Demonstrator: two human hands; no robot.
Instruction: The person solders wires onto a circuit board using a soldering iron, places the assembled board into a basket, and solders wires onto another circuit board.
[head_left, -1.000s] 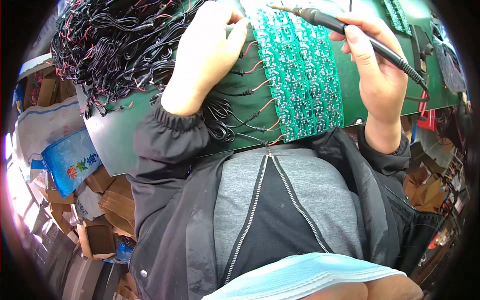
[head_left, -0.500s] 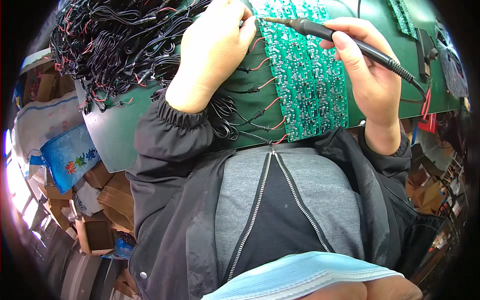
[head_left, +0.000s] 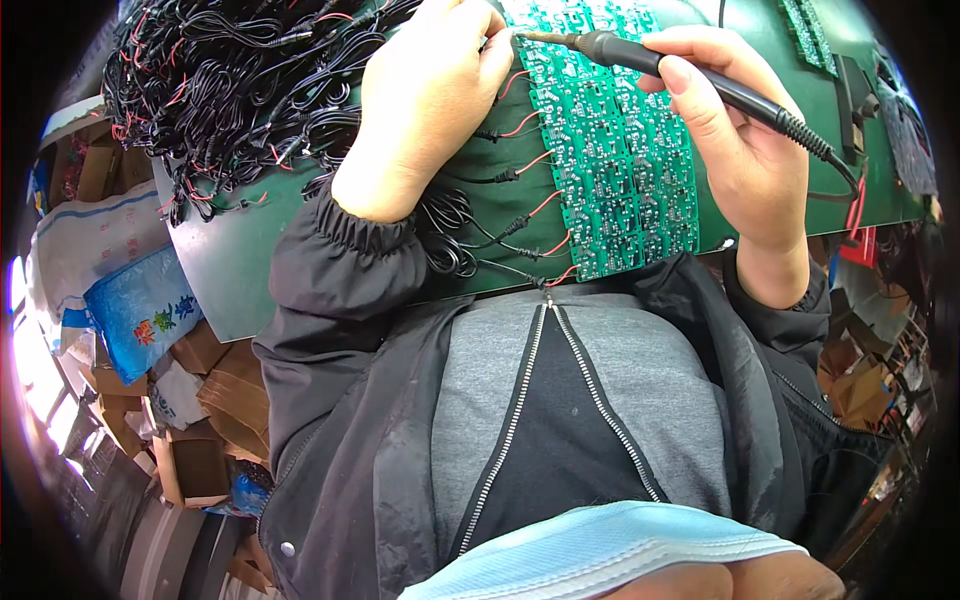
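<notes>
My right hand [head_left: 745, 140] grips a black soldering iron [head_left: 690, 85] like a pen, its tip pointing left to the left edge of a green circuit board panel [head_left: 625, 190]. Close to that tip, my left hand [head_left: 430, 95] is closed, thumb and forefinger pinched together. Whatever the pinch holds is too small and hidden to make out. Several black cables [head_left: 490, 178] with red wire ends run from the left up to the panel's left edge, below my left hand.
A big heap of black cables [head_left: 240, 90] covers the table's left part. More green boards [head_left: 808, 38] lie at the far right, near a black stand [head_left: 852, 105]. The green table [head_left: 225, 285] ends close to my body. Cardboard boxes [head_left: 190, 465] and bags [head_left: 145, 310] fill the floor at left.
My right hand and the soldering iron have shifted very slightly, with the iron's tip staying by my left fingertips. The left hand keeps its place.
</notes>
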